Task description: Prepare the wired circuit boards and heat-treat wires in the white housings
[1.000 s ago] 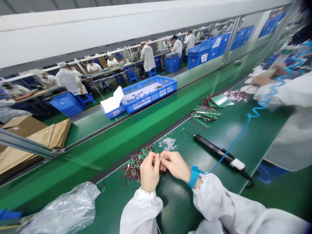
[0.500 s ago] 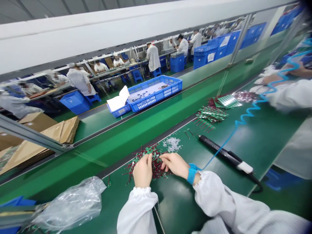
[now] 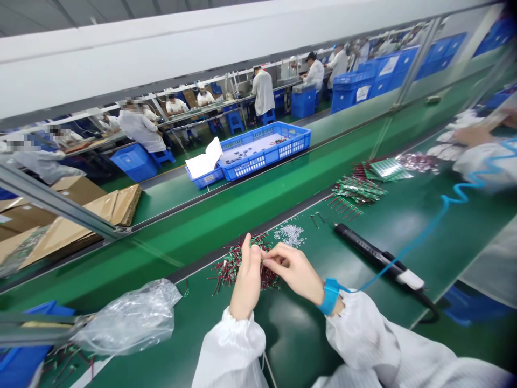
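Observation:
My left hand is raised in front of a heap of small green circuit boards with red and black wires. Its fingers are held close together, pointing up. My right hand, with a blue wrist strap, pinches right at the left fingertips. Whatever sits between the fingers is too small and hidden to make out. Just beyond the right hand lies a scatter of tiny whitish parts. A black electric screwdriver rests on the green bench to the right.
Stacked wired board panels lie farther right, near a co-worker's gloved hand. A clear plastic bag is at left. Past the green belt stands a blue crate. The coiled blue cord crosses above the bench.
My left hand has lifted from the heap and turned, its fingers now upright. My right hand has closed in to meet its fingertips. The view has shifted slightly.

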`<state>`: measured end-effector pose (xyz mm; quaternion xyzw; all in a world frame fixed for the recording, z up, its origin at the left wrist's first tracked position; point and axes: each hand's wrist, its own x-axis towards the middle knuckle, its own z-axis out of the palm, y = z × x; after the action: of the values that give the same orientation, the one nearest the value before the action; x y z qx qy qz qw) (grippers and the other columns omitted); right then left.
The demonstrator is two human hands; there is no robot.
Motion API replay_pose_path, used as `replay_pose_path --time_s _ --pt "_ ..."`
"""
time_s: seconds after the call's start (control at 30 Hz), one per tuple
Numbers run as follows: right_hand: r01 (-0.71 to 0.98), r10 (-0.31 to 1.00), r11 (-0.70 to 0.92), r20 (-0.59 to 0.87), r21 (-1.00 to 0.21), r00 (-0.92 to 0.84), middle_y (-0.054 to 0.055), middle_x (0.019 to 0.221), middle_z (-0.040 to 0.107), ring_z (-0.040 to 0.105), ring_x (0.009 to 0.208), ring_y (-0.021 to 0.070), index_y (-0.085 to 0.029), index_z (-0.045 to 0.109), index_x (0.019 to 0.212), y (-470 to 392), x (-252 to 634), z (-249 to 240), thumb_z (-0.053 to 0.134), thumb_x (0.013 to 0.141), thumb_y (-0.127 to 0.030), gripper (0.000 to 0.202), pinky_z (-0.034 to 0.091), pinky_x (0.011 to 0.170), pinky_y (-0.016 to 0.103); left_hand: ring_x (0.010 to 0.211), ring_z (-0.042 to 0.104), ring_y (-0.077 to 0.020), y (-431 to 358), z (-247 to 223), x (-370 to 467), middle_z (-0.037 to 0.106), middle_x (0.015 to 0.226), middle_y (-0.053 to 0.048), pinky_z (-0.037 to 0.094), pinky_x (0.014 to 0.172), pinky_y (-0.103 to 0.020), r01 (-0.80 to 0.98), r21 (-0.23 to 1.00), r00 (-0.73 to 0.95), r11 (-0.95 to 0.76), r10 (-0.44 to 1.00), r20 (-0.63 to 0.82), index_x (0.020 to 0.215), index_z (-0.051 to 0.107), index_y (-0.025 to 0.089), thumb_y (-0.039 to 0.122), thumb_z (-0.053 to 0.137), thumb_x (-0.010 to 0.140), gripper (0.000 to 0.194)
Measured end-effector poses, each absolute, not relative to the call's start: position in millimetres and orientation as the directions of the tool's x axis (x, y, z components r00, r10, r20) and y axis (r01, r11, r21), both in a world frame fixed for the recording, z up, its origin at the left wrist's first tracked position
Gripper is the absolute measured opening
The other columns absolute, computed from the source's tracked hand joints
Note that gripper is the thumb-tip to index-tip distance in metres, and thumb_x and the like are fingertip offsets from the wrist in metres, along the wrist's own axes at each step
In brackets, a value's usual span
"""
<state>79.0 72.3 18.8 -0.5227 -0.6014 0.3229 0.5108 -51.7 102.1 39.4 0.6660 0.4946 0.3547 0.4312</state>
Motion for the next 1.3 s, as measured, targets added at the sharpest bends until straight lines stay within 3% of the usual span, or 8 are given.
replay_pose_path --time_s 0.13,0.23,0.37,0.5,0.63,0.9,1.13,1.3 --pt "0.266 0.954 0.26 0.289 -0.928 0.076 0.0 0.075 0.057 0.053 0.066 0.0123 -0.019 0.063 0.074 73.8 80.8 18.2 0.054 0.087 -0.033 0.021 0.038 0.057 0.023 0.052 0.042 -0.0083 97.7 47.4 -52.5 0.059 0.093 -0.004 0.038 0.05 -0.022 0.192 0.981 0.314 0.012 0.947 -0.073 0.144 0.021 0.021 0.061 0.032 0.088 0.069" --pt "0.227 0.951 0.262 0.291 -0.938 0.108 0.0 0.074 0.056 0.053 0.067 0.0125 -0.019 0.06 0.072 74.6 82.7 17.2 0.054 0.086 -0.033 0.021 0.039 0.057 0.023 0.059 0.048 -0.0107 100.9 47.3 -54.8 0.058 0.083 -0.002 0.041 0.056 -0.023 0.217 0.976 0.36 -0.019 0.931 -0.062 0.137 0.036 0.018 0.056 0.045 0.085 0.065" --pt "0.137 0.95 0.245 0.266 -0.96 0.161 -0.001 0.071 0.053 0.051 0.064 0.0119 -0.018 0.058 0.073 74.8 84.8 16.4 0.055 0.084 -0.034 0.019 0.041 0.058 0.023 0.06 0.051 -0.0132 109.1 43.4 -58.6 0.058 0.067 -0.001 0.04 0.055 -0.024 0.328 0.937 0.406 -0.12 0.914 -0.025 0.093 0.064 0.014 0.048 0.054 0.081 0.037" --pt "-0.017 0.981 0.165 0.162 -0.986 0.104 -0.001 0.071 0.054 0.052 0.064 0.0125 -0.019 0.058 0.079 76.0 87.1 14.6 0.056 0.083 -0.038 0.02 0.045 0.058 0.024 0.055 0.05 -0.012 113.7 41.6 -61.6 0.056 0.057 0.001 0.039 0.056 -0.023 0.295 0.944 0.439 -0.15 0.899 0.006 0.067 0.058 0.016 0.045 0.05 0.083 0.035" --pt "0.003 0.983 0.168 0.168 -0.986 0.075 0.002 0.083 0.061 0.057 0.076 0.0152 -0.019 0.062 0.088 77.2 89.5 12.1 0.061 0.08 -0.036 0.019 0.047 0.066 0.026 0.053 0.049 -0.0117 112.3 39.9 -62.9 0.053 0.054 0.002 0.039 0.056 -0.023 0.331 0.925 0.458 -0.188 0.889 0.017 0.065 0.055 0.017 0.046 0.044 0.087 0.038" --pt "0.166 0.959 0.206 0.233 -0.964 0.162 0.001 0.078 0.062 0.057 0.073 0.0145 -0.018 0.064 0.076 79.5 91.6 8.6 0.058 0.082 -0.029 0.013 0.044 0.064 0.025 0.062 0.059 -0.0153 107.5 40.4 -57.2 0.063 0.063 0.0 0.041 0.065 -0.025 0.557 0.783 0.453 -0.277 0.892 -0.007 0.08 0.062 0.019 0.036 0.038 0.089 0.031" --pt "0.156 0.974 0.175 0.194 -0.972 0.113 0.002 0.086 0.067 0.061 0.081 0.0158 -0.019 0.064 0.097 79.1 93.2 11.0 0.06 0.08 -0.027 0.019 0.047 0.068 0.026 0.063 0.059 -0.0149 105.6 41.6 -54.7 0.063 0.066 -0.001 0.041 0.065 -0.025 0.547 0.785 0.46 -0.29 0.888 0.008 0.073 0.059 0.019 0.037 0.034 0.091 0.035" --pt "0.336 0.956 0.255 0.288 -0.907 0.05 0.003 0.095 0.065 0.061 0.081 0.0146 -0.022 0.064 0.101 77.1 96.4 15.6 0.056 0.083 -0.023 0.021 0.048 0.068 0.026 0.064 0.058 -0.0142 106.3 40.9 -55.9 0.064 0.07 -0.001 0.041 0.066 -0.024 0.526 0.792 0.513 -0.308 0.858 -0.007 0.073 0.056 0.019 0.033 0.034 0.091 0.032"
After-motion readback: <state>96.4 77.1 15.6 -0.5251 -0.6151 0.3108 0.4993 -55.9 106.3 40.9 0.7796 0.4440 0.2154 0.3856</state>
